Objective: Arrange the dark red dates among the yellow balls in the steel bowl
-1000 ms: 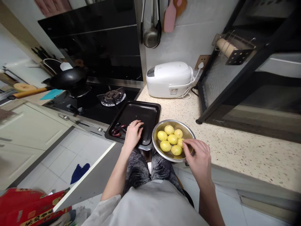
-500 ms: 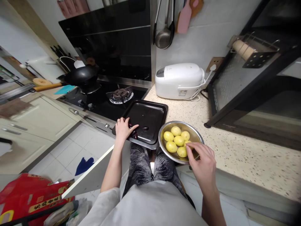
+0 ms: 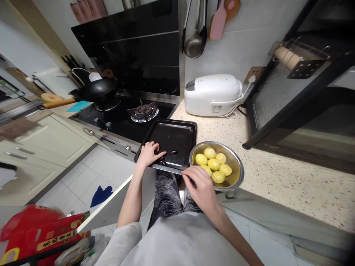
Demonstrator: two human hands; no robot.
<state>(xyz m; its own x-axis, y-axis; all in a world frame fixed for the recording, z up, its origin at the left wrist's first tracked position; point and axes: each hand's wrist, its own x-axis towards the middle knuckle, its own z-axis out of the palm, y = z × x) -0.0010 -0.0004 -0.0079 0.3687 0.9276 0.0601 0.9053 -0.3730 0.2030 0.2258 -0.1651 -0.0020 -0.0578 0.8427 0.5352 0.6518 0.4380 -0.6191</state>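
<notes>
A black baking tray point(image 3: 181, 136) lies across the counter and stove edge, with a few dark oval fruits point(image 3: 173, 152) on it. My left hand point(image 3: 149, 153) rests over the tray's near left part, fingers curled near dark fruits; whether it grips one is hidden. Beside the tray, at its right, a steel bowl point(image 3: 237, 168) holds several yellow lemons point(image 3: 213, 164). At the tray's near right corner is my right hand point(image 3: 201, 183), in front of the bowl's left rim, with thumb and fingertips nearly together; anything between them is too small to make out.
Behind the tray are a gas burner point(image 3: 144, 112) and a black wok point(image 3: 97, 90). A white appliance point(image 3: 212, 95) with a cord stands against the wall. A black rack point(image 3: 256, 107) is at the right. An open cabinet door point(image 3: 108, 207) juts out below my left arm.
My right hand has moved left from the lemons to the tray's near right corner. My left hand has shifted slightly right. The bowl sits slightly farther right, showing one more lemon clearly.
</notes>
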